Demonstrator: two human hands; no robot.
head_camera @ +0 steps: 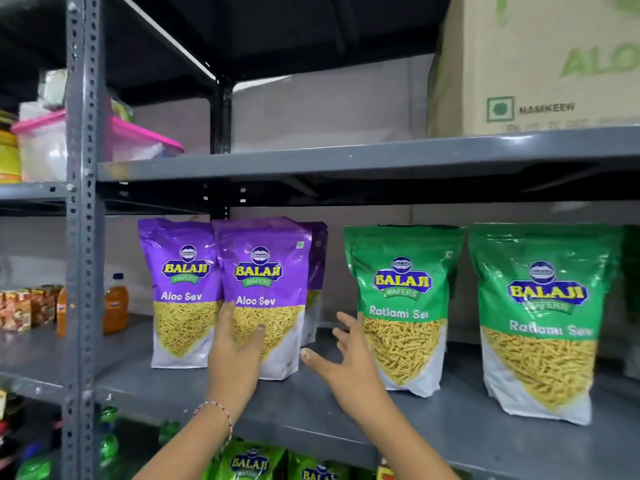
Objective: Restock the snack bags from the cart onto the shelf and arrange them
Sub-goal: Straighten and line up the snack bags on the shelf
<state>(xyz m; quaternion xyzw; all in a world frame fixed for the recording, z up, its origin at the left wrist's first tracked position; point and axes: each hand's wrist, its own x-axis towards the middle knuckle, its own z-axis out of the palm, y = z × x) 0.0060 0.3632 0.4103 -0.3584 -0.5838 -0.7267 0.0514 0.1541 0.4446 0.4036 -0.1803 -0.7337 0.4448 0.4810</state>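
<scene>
Two purple Aloo Sev bags stand upright on the grey shelf point(311, 420): one at the left point(180, 292), one in front and to its right point(266, 271), with a third purple bag point(317, 258) mostly hidden behind. My left hand point(235, 355) lies flat against the lower front of the front purple bag, fingers spread. My right hand point(346, 355) hovers open just right of that bag, touching nothing. Two green Ratlami Sev bags point(401, 299) point(543, 317) stand further right. The cart is out of view.
A cardboard Namkeen box point(533, 64) sits on the shelf above. A pink-lidded plastic tub point(45, 143) and orange bottles point(116, 303) occupy the left bay behind the upright post point(83, 237). More green bags point(252, 462) stand on the shelf below.
</scene>
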